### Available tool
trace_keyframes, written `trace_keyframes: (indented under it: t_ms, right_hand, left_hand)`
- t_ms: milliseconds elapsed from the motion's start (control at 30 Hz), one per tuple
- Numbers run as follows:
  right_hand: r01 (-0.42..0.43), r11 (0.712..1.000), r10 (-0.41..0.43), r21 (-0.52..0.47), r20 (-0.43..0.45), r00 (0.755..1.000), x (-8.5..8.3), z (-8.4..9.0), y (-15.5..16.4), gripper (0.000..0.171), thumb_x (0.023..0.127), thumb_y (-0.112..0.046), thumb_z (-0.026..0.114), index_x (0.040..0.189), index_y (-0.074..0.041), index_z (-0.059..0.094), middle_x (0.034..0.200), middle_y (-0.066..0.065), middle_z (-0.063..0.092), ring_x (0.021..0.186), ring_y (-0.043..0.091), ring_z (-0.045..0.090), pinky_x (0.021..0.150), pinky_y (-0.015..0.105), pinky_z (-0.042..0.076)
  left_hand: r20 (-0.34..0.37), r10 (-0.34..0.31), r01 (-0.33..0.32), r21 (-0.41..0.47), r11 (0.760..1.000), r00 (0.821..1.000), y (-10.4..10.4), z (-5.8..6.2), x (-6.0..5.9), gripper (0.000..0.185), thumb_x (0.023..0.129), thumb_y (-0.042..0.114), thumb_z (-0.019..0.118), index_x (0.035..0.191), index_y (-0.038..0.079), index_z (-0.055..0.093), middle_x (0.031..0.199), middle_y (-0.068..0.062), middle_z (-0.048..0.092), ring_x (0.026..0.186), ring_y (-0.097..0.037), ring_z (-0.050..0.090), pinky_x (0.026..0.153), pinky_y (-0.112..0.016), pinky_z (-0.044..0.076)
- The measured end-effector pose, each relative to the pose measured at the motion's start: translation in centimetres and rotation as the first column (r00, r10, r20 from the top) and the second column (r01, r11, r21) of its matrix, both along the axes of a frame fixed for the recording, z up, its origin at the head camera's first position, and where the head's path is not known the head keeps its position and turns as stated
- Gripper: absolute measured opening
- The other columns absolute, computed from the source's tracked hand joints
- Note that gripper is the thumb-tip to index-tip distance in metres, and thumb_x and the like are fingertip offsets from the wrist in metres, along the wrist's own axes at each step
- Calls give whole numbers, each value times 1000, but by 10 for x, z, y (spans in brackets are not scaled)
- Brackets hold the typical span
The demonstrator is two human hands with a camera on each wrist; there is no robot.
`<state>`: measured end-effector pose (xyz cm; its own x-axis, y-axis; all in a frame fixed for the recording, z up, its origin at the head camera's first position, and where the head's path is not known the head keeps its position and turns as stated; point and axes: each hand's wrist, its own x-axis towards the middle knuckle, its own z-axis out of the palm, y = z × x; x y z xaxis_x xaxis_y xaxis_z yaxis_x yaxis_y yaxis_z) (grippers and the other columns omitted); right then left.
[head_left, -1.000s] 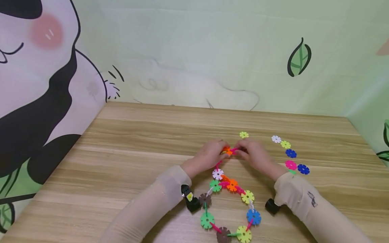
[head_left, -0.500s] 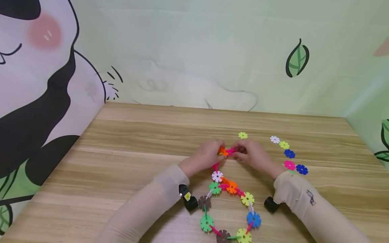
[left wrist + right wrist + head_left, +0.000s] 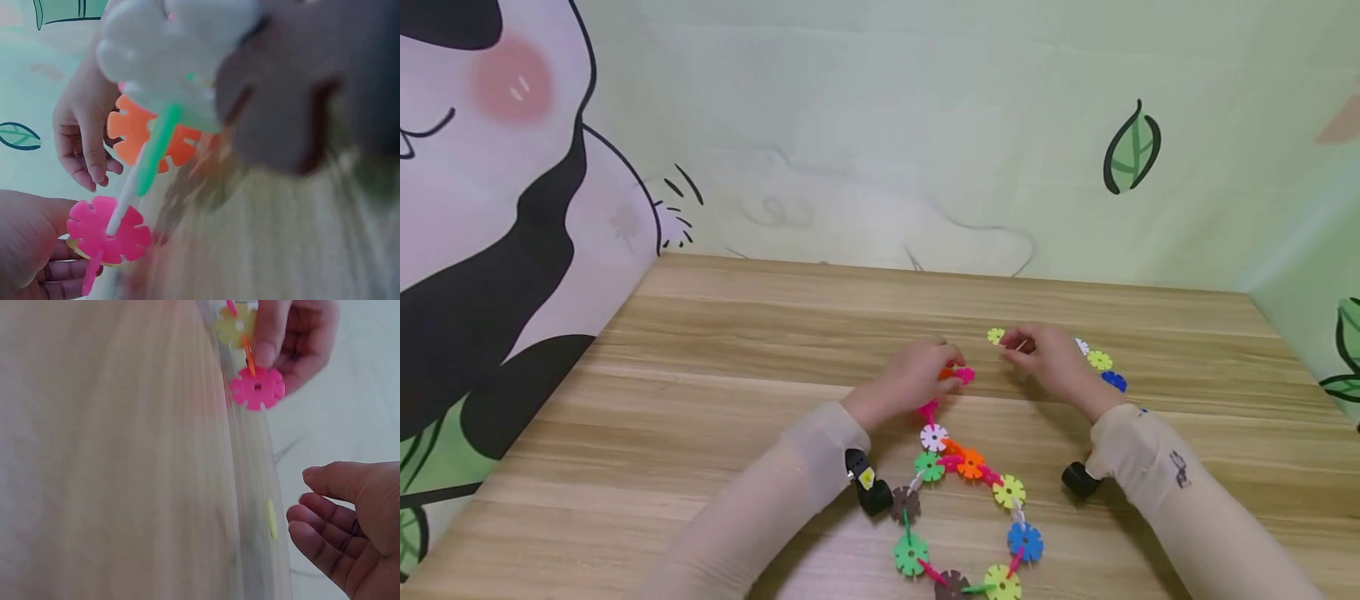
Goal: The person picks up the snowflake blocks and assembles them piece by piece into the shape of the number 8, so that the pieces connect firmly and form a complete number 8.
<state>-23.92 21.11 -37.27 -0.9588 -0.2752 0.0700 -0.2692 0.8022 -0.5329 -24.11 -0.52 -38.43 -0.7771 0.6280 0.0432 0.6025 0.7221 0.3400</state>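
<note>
My left hand (image 3: 910,379) pinches the far end of a chain of slotted plastic flower discs. At that end, a pink disc (image 3: 257,389) is slotted onto an orange disc (image 3: 249,355), with a yellow disc (image 3: 235,325) behind it. From there the chain runs down past a white disc (image 3: 934,437) to a ring of linked discs, including a blue one (image 3: 1025,542). My right hand (image 3: 1048,358) holds nothing; its fingers are loosely bent beside a loose yellow disc (image 3: 996,336) in the head view.
On the wooden table (image 3: 760,325), right of the right hand, lie more loose discs: a white one (image 3: 1082,346), a yellow-green one (image 3: 1100,360) and a dark blue one (image 3: 1114,381). The right forearm hides others. A printed cloth wall (image 3: 865,150) stands behind the table.
My right hand has let go of the pink disc and moved right and away, toward the loose yellow disc. The left hand still holds the chain's end in about the same place.
</note>
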Motion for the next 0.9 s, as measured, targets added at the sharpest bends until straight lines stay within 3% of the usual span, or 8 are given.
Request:
trace_keyframes:
  t_ms: [167, 367, 667, 900]
  right_hand:
    - [62, 998, -62, 28, 2, 998, -17, -1, 7, 21, 91, -14, 64, 105, 1, 65, 99, 18, 68, 88, 29, 63, 76, 38, 53]
    - [51, 996, -51, 67, -11, 999, -34, -5, 12, 22, 90, -15, 65, 103, 3, 65, 97, 19, 68, 91, 33, 64, 83, 45, 51]
    - [37, 991, -40, 129, 20, 999, -50, -13, 8, 27, 88, -18, 67, 105, 3, 65, 95, 20, 66, 88, 31, 60, 82, 44, 48]
    - [46, 992, -54, 116, 65, 996, -54, -15, 4, 24, 89, -17, 67, 101, 4, 62, 93, 18, 63, 84, 28, 57, 77, 38, 47]
  left_hand:
    - [-30, -6, 7, 20, 1000, 1000, 1, -2, 0, 21, 93, 23, 64, 110, 12, 69, 102, -3, 68, 90, -16, 61, 79, -25, 50]
    - [-71, -15, 17, 31, 999, 997, 0, -4, 1, 20, 92, 23, 65, 107, 12, 71, 100, -2, 68, 88, -15, 61, 78, -24, 50]
    - [-88, -16, 18, 22, 1000, 996, 0, -3, 4, 17, 92, 21, 65, 105, 12, 71, 97, -2, 67, 86, -15, 59, 77, -24, 49]
    - [-76, -11, 12, 21, 1000, 997, 0, -3, 4, 18, 92, 21, 65, 106, 12, 71, 98, -1, 67, 85, -14, 58, 75, -22, 49]
